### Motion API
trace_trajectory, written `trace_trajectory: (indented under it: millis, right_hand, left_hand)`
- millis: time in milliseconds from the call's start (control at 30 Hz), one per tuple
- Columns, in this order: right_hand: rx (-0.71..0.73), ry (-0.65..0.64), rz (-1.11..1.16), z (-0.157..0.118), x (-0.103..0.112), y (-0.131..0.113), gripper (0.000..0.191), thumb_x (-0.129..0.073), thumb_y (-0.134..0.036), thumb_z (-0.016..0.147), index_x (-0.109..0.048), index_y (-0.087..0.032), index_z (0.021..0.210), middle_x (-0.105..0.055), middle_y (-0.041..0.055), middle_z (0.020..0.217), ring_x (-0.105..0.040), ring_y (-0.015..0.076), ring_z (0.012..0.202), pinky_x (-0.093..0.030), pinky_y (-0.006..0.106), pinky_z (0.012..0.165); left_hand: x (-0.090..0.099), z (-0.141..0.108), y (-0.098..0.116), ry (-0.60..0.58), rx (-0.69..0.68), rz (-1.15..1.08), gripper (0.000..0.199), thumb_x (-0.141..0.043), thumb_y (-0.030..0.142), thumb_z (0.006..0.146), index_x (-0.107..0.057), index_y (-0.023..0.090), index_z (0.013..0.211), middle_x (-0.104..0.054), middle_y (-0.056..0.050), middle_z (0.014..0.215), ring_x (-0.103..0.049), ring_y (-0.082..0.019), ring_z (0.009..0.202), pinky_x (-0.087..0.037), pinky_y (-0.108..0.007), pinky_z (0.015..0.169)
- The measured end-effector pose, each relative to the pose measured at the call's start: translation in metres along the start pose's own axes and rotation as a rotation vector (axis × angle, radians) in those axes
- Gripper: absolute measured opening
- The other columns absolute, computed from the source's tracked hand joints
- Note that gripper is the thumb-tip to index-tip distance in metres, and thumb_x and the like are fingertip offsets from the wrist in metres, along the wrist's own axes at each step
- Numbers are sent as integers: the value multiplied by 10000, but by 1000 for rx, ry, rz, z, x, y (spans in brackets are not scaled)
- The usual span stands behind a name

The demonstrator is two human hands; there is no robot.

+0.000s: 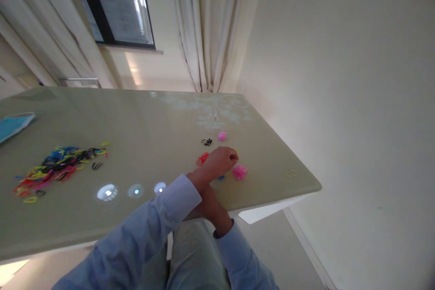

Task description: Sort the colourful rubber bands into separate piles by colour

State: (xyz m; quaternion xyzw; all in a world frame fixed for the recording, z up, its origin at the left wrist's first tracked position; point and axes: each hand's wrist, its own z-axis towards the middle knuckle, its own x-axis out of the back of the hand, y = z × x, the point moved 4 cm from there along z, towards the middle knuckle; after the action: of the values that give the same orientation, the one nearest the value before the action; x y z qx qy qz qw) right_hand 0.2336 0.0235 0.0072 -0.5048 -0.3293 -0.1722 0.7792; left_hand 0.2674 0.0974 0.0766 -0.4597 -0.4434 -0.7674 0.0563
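My left hand point(221, 161) reaches across to the right over the table with its fingers curled closed. A bit of yellow point(237, 154) shows at the fingertips; whether it is held or lies behind them I cannot tell. My right hand point(205, 203) is under the left wrist at the table edge, its fingers hidden. Around the left hand lie small sorted piles of rubber bands: red bands point(201, 159), black bands point(207, 142), and blue bands point(221, 177) partly covered by the hand. A bright pink bunch point(240, 172) and a smaller pink clump point(222, 136) are nearby.
A large mixed heap of coloured bands point(64, 163) spreads over the left of the glossy table point(146, 122). A blue face mask point(13, 126) lies at the far left. Two pale rings point(291, 173) rest near the right corner. A wall point(356, 99) stands to the right.
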Motion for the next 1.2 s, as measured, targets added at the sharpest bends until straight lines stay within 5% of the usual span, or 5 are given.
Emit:
trace_trajectory:
  millis: [200,400,633,800,1200]
  right_hand:
    - [-32,27,151,8,5,-9,213,-528,-83,818,-701,-177,902,-753,71,931,-665,202,838,-519,283,777]
    - [50,66,223,7,16,-17,169,-557,-158,857,-712,-184,917,-706,50,852,-637,164,788,-481,265,744]
    - [-76,20,231,12,17,-13,192,-572,-301,877,-724,-190,916,-717,53,848,-631,166,740,-476,263,666]
    - [-133,-12,308,38,4,-36,225,-580,-343,858,-718,-174,913,-689,38,744,-619,155,646,-480,252,596]
    - [264,-272,158,172,-83,-154,207,-584,-189,848,-732,-153,988,-743,49,931,-629,120,704,-483,222,695]
  left_hand:
    - [52,-50,-14,312,20,-115,118,-598,166,808,-715,179,820,-725,-24,823,-595,-118,664,-465,-231,676]
    - [98,-140,-73,646,260,-166,119,-596,245,810,-689,173,828,-689,1,753,-502,-86,521,-416,-212,540]
    - [117,-232,-136,757,447,-8,145,-572,266,797,-691,185,811,-679,-9,741,-534,-120,570,-433,-261,606]
    - [121,-247,-152,799,527,-217,175,-571,305,782,-692,181,812,-675,-12,718,-563,-134,609,-440,-251,603]
    - [116,-249,-151,864,514,-436,135,-561,204,768,-673,135,800,-668,-21,696,-567,-135,622,-422,-242,605]
